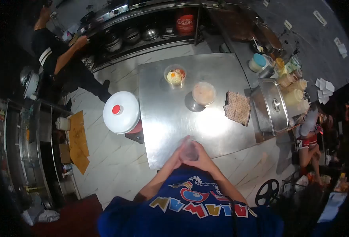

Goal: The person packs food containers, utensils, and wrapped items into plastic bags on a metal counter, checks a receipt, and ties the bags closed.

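Note:
Both of my hands are close to my body at the near edge of the steel table (170, 130). My left hand (178, 155) and my right hand (200, 156) curl round a small, round, see-through piece (190, 151), which looks like a plastic cup or lid; its exact kind is unclear. Farther up the table stands a clear tub (204, 94) with pale orange contents. Behind it to the left is a clear bowl (174, 76) of food topped with a fried egg. A brown patterned paper (237, 108) lies to the right.
A steel container with a lid (276, 104) sits at the table's right, beside several sauce bottles (293, 96). A white-lidded bucket (121, 112) stands at the left edge. One person in dark clothes (60, 59) is at the far left; another person (308, 142) is at the right.

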A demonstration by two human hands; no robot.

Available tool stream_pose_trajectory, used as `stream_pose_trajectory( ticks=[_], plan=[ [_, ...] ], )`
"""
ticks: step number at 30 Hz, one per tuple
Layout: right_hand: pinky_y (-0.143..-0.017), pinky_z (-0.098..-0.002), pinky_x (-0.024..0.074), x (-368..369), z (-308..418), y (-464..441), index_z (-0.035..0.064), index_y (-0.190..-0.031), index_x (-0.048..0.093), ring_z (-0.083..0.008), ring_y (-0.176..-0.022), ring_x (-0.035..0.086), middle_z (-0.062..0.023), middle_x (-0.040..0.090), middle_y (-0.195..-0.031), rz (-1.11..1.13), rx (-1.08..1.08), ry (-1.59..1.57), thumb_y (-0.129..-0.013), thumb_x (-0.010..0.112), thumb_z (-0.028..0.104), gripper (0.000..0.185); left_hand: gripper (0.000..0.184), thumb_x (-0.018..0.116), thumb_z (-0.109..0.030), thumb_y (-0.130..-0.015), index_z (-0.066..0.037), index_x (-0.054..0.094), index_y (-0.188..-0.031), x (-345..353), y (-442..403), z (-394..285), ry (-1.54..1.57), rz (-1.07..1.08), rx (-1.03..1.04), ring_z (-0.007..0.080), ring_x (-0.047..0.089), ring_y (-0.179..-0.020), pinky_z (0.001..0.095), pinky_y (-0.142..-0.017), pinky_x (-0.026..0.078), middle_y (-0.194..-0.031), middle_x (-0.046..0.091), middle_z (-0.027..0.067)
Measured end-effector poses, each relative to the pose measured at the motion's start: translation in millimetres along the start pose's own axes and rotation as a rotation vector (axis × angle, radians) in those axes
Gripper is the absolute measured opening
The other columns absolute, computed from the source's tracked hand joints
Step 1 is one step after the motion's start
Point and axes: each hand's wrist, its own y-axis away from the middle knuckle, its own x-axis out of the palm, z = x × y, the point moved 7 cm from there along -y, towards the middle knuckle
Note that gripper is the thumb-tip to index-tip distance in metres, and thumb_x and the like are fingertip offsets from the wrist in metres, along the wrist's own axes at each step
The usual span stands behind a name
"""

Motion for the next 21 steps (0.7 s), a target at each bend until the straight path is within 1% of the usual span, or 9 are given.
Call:
stream_pose_trajectory(
  ticks=[4, 7, 10, 12, 13, 16, 17, 19, 21],
  plan=[
    [-0.112, -0.0428, 0.0345, -38, 10, 14, 0.0003, -0.145, 0.033, -0.0319, -0.136, 0.039, -0.0216, 0.040, -0.145, -0.126, 0.146, -0.170, -0.071, 0.087, 0.025, 0.095, 0.070, 0.050, -0.051, -0.099, -0.026, 0.018, -0.156, -3, -51, 42, 0.165, 0.366, -0.058, 0.0298, 0.042, -0.136, 0.0465, -0.103, 0.048, -0.152, 0.034, 0.0133],
    [-0.111, -0.0420, 0.0356, -69, 8, 0, 0.0019, -0.148, 0.029, -0.0281, -0.137, 0.038, -0.0184, 0.036, -0.147, -0.227, 0.174, -0.227, -0.073, 0.086, 0.019, 0.096, 0.070, 0.052, -0.043, -0.100, -0.026, 0.015, -0.157, 35, -47, -14, 0.230, 0.450, -0.127, 0.0309, 0.043, -0.135, 0.0492, -0.103, 0.048, -0.153, 0.034, 0.0142],
    [-0.111, -0.0429, 0.0349, -111, -3, 1, 0.0027, -0.149, 0.027, -0.0284, -0.137, 0.037, -0.0180, 0.035, -0.149, -0.403, 0.211, -0.097, -0.074, 0.085, 0.019, 0.097, 0.076, 0.058, -0.035, -0.097, -0.026, 0.013, -0.157, 19, -78, -38, 0.315, 0.379, -0.063, 0.0330, 0.044, -0.135, 0.0539, -0.103, 0.047, -0.153, 0.034, 0.0143],
    [-0.112, -0.0438, 0.0336, -158, -28, -5, 0.0031, -0.151, 0.026, -0.0299, -0.137, 0.037, -0.0181, 0.033, -0.150, -0.511, 0.204, 0.102, -0.074, 0.085, 0.022, 0.099, 0.074, 0.058, -0.039, -0.096, -0.023, 0.018, -0.156, 9, -80, -100, 0.417, 0.373, 0.070, 0.0335, 0.039, -0.139, 0.0610, -0.107, 0.040, -0.155, 0.031, 0.0164],
    [-0.113, -0.0450, 0.0303, -178, -32, -12, 0.0028, -0.152, 0.023, -0.0327, -0.138, 0.035, -0.0193, 0.031, -0.151, -0.541, 0.172, 0.223, -0.074, 0.084, 0.025, 0.102, 0.080, 0.061, -0.029, -0.092, -0.023, 0.015, -0.157, 6, -72, -148, 0.296, 0.368, 0.315, 0.0349, 0.039, -0.139, 0.0617, -0.107, 0.039, -0.155, 0.032, 0.0179],
    [-0.117, -0.0470, 0.0221, -210, -51, -39, 0.0020, -0.154, 0.018, -0.0381, -0.142, 0.027, -0.0226, 0.026, -0.154, -0.493, 0.161, 0.568, -0.073, 0.084, 0.032, 0.108, 0.084, 0.059, -0.024, -0.086, -0.013, 0.015, -0.157, 5, -55, -286, 0.072, 0.211, 0.695, 0.0382, 0.044, -0.135, 0.0535, -0.109, 0.039, -0.149, 0.039, 0.0235],
    [-0.118, -0.0475, 0.0196, -212, -57, -50, 0.0017, -0.154, 0.017, -0.0395, -0.143, 0.024, -0.0237, 0.025, -0.155, -0.462, 0.147, 0.671, -0.073, 0.084, 0.033, 0.110, 0.076, 0.059, -0.026, -0.091, -0.011, 0.022, -0.155, 4, -53, -321, -0.004, 0.058, 0.773, 0.0355, 0.057, -0.121, 0.0494, -0.104, 0.046, -0.142, 0.047, 0.0235],
    [-0.119, -0.0473, 0.0159, -220, -63, -69, 0.0013, -0.155, 0.015, -0.0404, -0.145, 0.019, -0.0252, 0.021, -0.157, -0.420, 0.146, 0.723, -0.073, 0.084, 0.033, 0.112, 0.069, 0.062, -0.029, -0.094, -0.010, 0.029, -0.151, 1, -64, -362, -0.125, -0.159, 0.819, 0.0315, 0.065, -0.106, 0.0438, -0.093, 0.053, -0.136, 0.052, 0.0222],
    [-0.120, -0.0473, 0.0141, -231, -60, -70, 0.0011, -0.155, 0.015, -0.0406, -0.147, 0.016, -0.0257, 0.018, -0.158, -0.401, 0.147, 0.679, -0.073, 0.084, 0.032, 0.112, 0.064, 0.065, -0.029, -0.093, -0.008, 0.037, -0.147, -8, -89, -372, -0.232, -0.325, 0.868, 0.0289, 0.067, -0.100, 0.0396, -0.086, 0.055, -0.133, 0.054, 0.0212]
  ],
)
